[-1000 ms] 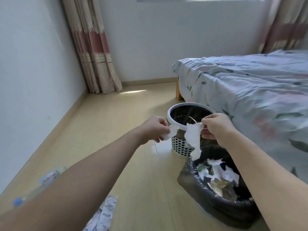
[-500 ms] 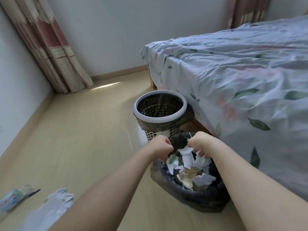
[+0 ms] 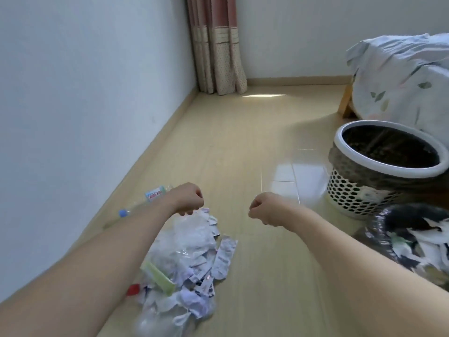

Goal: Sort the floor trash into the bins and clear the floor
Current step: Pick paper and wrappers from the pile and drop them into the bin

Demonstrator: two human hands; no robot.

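Over the trash heap by the left wall, both my hands are empty: left hand (image 3: 188, 199) is curled into a loose fist just above the top edge of the pile, gripping nothing as far as I can see, and the right hand (image 3: 263, 211) is curled the same way over bare floor, also holding nothing. A second ago each of them was pinching a scrap of torn paper over the bins, so those bits have gone into the black-bagged bin (image 3: 398, 229) at the right edge, which is already heaped with white scraps. The view has swung away from the bins and back to the mess, so I reckon that drop is done and I'm lining up the next grab.

What's left is plenty: the pile of torn paper and wrappers (image 3: 194, 254) sits right under my left forearm, with a green strip (image 3: 159, 279) and a red cap (image 3: 133, 289) mixed in, plus what looks like clear plastic. A plastic bottle (image 3: 145, 200) with a blue cap lies along the skirting, partly behind my left wrist. The white perforated bin (image 3: 386, 166) stands just beyond the black one and looks empty, so I'd guess that's where the bottle and plastics go. Left hand's nearest the heap, so that's the obvious next reach
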